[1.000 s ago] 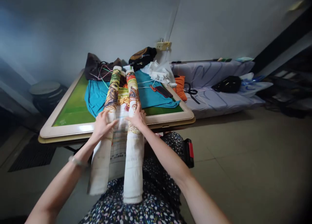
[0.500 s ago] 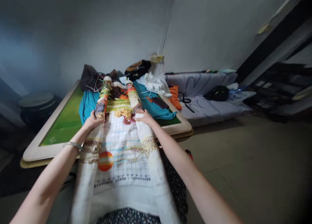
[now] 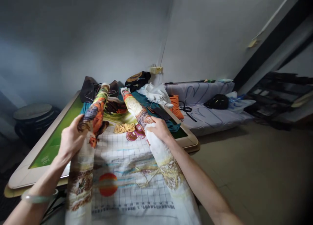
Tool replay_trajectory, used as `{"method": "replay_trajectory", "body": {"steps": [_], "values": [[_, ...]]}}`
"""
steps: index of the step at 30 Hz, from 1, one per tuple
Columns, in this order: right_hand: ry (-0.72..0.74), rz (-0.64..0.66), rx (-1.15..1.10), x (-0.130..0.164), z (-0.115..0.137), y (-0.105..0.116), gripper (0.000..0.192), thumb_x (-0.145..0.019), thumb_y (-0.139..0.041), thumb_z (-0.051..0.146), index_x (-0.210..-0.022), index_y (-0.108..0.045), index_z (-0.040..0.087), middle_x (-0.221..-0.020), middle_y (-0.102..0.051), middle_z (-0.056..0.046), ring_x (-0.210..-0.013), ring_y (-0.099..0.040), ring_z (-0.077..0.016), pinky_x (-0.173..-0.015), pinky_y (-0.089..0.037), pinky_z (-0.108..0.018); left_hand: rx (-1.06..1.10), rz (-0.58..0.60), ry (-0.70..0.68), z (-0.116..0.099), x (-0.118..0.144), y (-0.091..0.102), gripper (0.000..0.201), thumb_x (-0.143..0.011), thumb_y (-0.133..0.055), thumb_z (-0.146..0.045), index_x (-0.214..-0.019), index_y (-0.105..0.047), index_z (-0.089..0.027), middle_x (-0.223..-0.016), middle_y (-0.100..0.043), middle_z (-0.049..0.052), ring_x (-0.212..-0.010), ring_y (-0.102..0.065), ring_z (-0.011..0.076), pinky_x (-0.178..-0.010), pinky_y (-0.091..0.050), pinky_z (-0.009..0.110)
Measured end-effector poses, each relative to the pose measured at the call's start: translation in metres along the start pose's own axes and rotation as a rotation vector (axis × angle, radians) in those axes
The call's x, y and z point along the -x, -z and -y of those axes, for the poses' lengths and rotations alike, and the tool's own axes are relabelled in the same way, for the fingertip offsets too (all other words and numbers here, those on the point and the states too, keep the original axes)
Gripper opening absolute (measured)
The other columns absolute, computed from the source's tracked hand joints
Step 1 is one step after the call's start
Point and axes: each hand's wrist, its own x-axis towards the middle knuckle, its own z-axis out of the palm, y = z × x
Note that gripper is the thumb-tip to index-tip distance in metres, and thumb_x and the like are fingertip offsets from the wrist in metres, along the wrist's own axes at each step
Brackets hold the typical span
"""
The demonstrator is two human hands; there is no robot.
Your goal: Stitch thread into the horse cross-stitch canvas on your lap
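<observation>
A large embroidery cloth (image 3: 122, 156), printed with a grid and partly stitched, stretches from the table toward me. Both of its long sides are rolled into tubes. My left hand (image 3: 72, 135) is closed around the left roll, with its stitched orange and brown part just beyond my fingers. Around the right roll, my right hand (image 3: 158, 128) is closed where brown stitching meets bare white cloth. Between the rolls lie a bundle of yellow thread (image 3: 124, 127) and a printed red-orange sun (image 3: 108, 184). A pale bangle (image 3: 39, 197) circles my left wrist.
The table (image 3: 24, 172) has a green top and a pale rim. Teal fabric (image 3: 174, 126), a dark bag (image 3: 86, 88) and white plastic (image 3: 156, 93) lie on it. A covered sofa (image 3: 195, 117) with an orange cushion (image 3: 176, 106) stands at right; a round stool (image 3: 33, 114), left.
Both hands, still gripping the rolls, have come nearer to me and farther apart. The rolls have spread, showing more of the cloth between them. My view has tilted up slightly.
</observation>
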Motion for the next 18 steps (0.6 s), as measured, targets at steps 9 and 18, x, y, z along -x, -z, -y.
{"method": "replay_trajectory", "body": {"steps": [9,18], "values": [[0.168,-0.199,0.094,-0.013,0.063,0.008,0.046,-0.079,-0.055,0.019,-0.124,-0.057,0.023,-0.105,-0.069,-0.003,-0.095,-0.062,-0.0217,-0.082,-0.046,-0.028,-0.066,-0.318,-0.111,-0.004,-0.005,0.044,0.060,-0.081,-0.051,-0.042,-0.139,-0.044,-0.032,-0.121,-0.065,0.006,-0.117,-0.057,0.0367,-0.103,-0.042,0.056],[-0.083,0.040,0.110,-0.073,0.008,-0.032,0.035,-0.078,-0.062,0.026,-0.113,-0.063,0.023,-0.107,-0.069,-0.008,-0.100,-0.063,-0.0259,-0.082,-0.045,-0.031,-0.139,0.293,-0.044,0.043,-0.062,-0.033,0.058,-0.071,-0.059,-0.043,-0.120,-0.059,-0.012,-0.088,-0.071,0.013,-0.087,-0.068,0.0347,-0.075,-0.053,0.043]]}}
